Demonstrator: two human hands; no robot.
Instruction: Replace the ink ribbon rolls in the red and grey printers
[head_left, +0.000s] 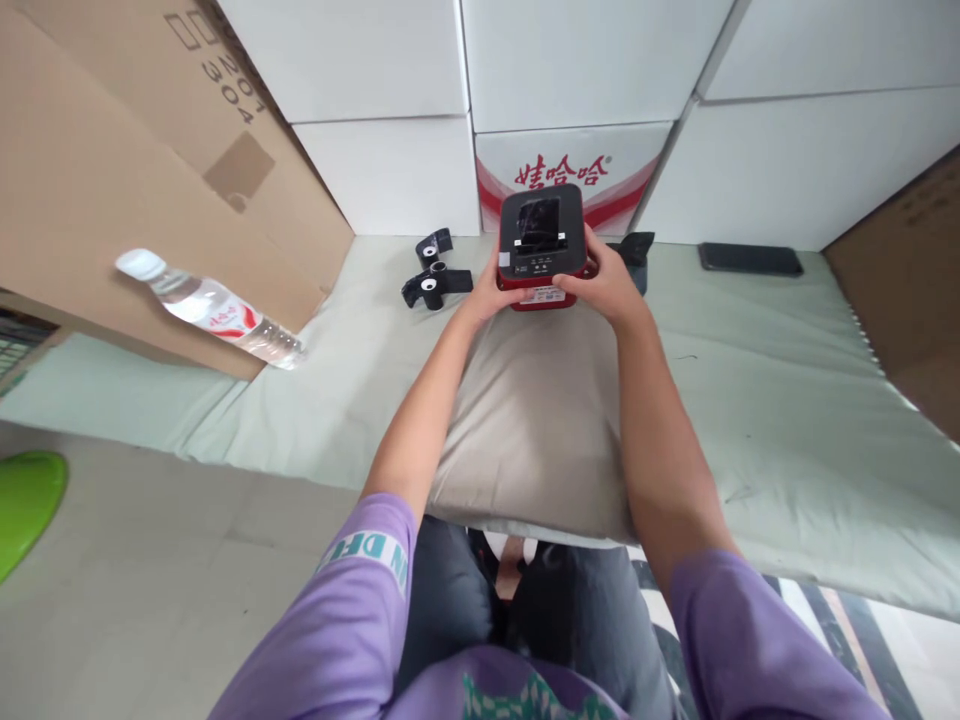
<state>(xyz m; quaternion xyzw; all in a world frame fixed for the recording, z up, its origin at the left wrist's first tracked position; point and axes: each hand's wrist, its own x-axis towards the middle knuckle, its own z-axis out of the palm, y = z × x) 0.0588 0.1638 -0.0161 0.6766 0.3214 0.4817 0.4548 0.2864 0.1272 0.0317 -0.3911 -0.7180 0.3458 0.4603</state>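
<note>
Both of my hands grip a boxy red device (543,296) with a rounded black top, a dark glossy window and small white markings; what kind of device it is I cannot tell. My left hand (491,292) is closed against its left side, the thumb along the front. On the opposite side my right hand (604,283) holds it, thumb on the front edge and fingers partly hidden behind. To the left of the device lie small black roll-like pieces (435,287) with white round ends. A black plastic-looking item (636,250) sticks out behind my right hand.
White cartons (382,175) are stacked along the back of the pale green cloth surface (787,400). A black phone (750,259) lies at the back right. At left, a water bottle (225,312) leans near a large brown cardboard box (150,190). Another brown box (911,270) stands right.
</note>
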